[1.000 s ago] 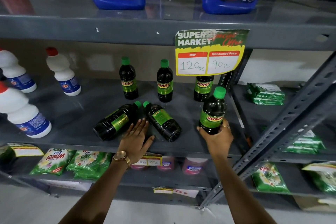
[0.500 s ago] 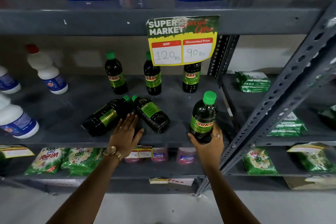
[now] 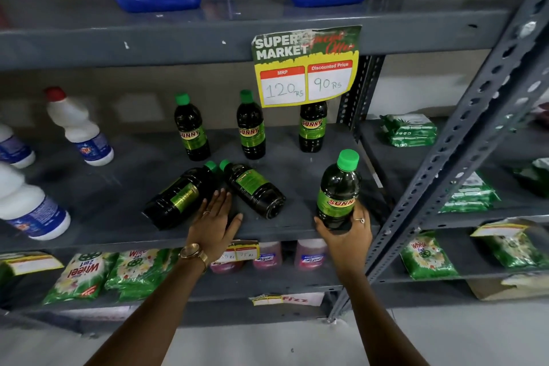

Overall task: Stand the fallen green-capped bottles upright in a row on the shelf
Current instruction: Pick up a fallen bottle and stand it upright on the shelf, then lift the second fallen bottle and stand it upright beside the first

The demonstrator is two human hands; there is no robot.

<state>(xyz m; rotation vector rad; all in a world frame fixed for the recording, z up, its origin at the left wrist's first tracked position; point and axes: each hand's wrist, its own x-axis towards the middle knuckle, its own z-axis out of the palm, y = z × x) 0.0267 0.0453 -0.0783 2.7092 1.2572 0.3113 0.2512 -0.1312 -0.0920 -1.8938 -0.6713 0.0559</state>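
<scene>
Grey metal shelf (image 3: 113,202) carries the dark, green-capped plastic bottles. My right hand (image 3: 346,235) has its grip closed round the base of one upright bottle (image 3: 338,190) at the near right corner, close to the shelf's front lip and the slotted grey upright post (image 3: 463,140). My left hand (image 3: 215,221) lies flat, fingers spread and holding nothing, its fingertips touching the left fallen bottle (image 3: 181,196). A second fallen bottle (image 3: 252,189) lies just right of it, caps nearly meeting, bases splayed toward the near edge. Three standing bottles (image 3: 251,128) line the far side, under a yellow price card (image 3: 306,65). I see bare shelf between the fallen pair and the white red-capped bottles (image 3: 80,128) at left.
</scene>
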